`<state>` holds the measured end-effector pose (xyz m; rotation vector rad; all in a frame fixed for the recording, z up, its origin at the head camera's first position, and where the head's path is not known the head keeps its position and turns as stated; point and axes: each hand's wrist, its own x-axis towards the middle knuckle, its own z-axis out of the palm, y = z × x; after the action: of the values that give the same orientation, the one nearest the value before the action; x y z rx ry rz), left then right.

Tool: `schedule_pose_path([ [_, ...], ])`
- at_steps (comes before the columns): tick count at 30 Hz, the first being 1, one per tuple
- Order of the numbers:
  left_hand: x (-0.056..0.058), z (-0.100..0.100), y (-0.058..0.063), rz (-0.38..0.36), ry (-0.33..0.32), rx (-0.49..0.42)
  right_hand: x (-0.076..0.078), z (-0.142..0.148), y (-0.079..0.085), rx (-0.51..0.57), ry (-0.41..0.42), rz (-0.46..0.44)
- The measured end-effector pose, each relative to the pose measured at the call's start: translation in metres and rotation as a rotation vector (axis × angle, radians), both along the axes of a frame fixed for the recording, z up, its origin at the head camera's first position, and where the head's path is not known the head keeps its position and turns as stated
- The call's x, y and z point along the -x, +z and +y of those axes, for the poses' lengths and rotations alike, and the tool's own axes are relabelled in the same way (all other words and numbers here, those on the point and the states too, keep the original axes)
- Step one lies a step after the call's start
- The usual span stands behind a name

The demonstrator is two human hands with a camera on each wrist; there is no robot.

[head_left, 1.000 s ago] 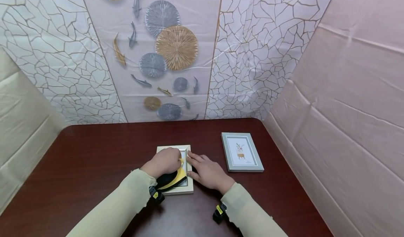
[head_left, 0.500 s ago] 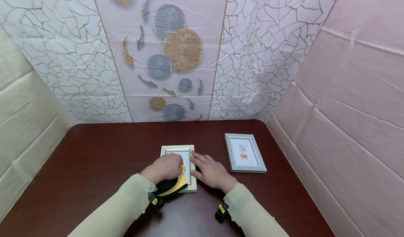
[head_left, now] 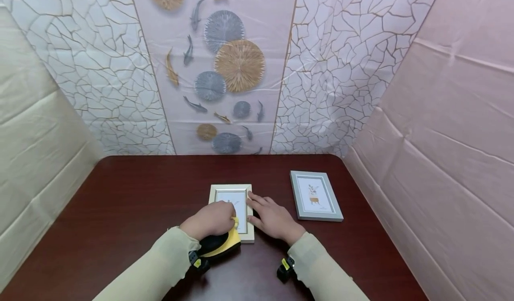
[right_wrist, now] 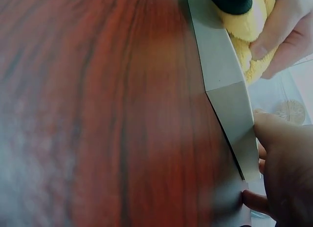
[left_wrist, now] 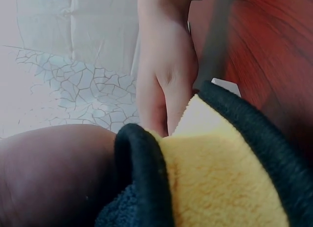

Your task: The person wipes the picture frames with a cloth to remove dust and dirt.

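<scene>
A cream photo frame (head_left: 230, 187) with a small printed picture lies flat on the table. My left hand (head_left: 213, 220), fingers curled, grips a bunched yellow cloth (head_left: 229, 244) with a black edge over the frame's lower left part. The cloth's fuzzy yellow side (left_wrist: 215, 173) fills the front of the left wrist view. My right hand (head_left: 275, 218) rests against the frame's right rim, fingers mostly straight and thumb apart from them. In the right wrist view, the frame's side wall (right_wrist: 215, 46) runs between the table and both hands. The frame's lower left corner is hidden.
A grey-blue photo frame (head_left: 295, 196) with a plant picture lies to the right. The dark red-brown table (head_left: 140, 189) ends at a patterned backdrop (head_left: 305, 113), with fabric panels (head_left: 441, 136) at both sides.
My left hand has slid the cloth towards me down the frame, uncovering more of the picture. My right hand keeps its place on the rim. The head view has shifted slightly left.
</scene>
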<state>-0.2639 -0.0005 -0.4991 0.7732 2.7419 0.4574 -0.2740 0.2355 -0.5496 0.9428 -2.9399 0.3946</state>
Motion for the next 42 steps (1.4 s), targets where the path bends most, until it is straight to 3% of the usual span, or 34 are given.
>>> schedule_pose_path([
  [11,-0.011,-0.003,0.008,-0.056,-0.043,0.013,-0.003,0.0,0.002,0.002,0.001,-0.003],
  [19,-0.008,-0.003,0.01,-0.055,-0.058,0.063,-0.002,-0.001,0.0,0.013,0.013,-0.004],
  [28,-0.014,0.008,0.011,-0.058,-0.083,-0.038,0.0,0.001,-0.003,0.032,0.004,-0.006],
  [37,-0.018,0.02,0.005,-0.068,-0.024,-0.059,0.003,0.002,-0.005,0.056,0.028,-0.017],
  [42,-0.018,0.023,0.0,-0.018,0.005,-0.044,0.003,0.004,-0.004,0.07,0.035,-0.029],
])
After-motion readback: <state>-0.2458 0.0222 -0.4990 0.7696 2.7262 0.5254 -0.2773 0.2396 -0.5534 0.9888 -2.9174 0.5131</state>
